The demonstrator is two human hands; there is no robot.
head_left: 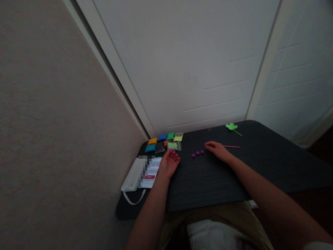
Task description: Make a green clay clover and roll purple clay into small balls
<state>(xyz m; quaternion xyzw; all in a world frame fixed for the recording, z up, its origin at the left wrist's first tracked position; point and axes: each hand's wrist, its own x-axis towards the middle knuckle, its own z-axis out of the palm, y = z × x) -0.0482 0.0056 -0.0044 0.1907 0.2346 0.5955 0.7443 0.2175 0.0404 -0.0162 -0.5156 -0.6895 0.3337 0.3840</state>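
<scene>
My left hand (169, 164) is turned palm up over the left part of the table, with a small purple clay ball (171, 151) held at its fingertips. To its right, three similar purple balls (198, 153) lie in a short slanting row on the dark tabletop. My right hand (217, 150) rests palm down just right of that row, fingers stretched toward the left and nothing seen in them. A thin pink stick (232, 146) lies beside it, its left end hidden behind the hand.
Several coloured clay packets (152, 141) lie at the back left of the dark table (205, 184). A white case (133, 175) with a strap and a printed sheet (153, 172) are at the left. A green clay flower (231, 126) lies at the back right. A white panelled surface (208, 62) borders the back edge.
</scene>
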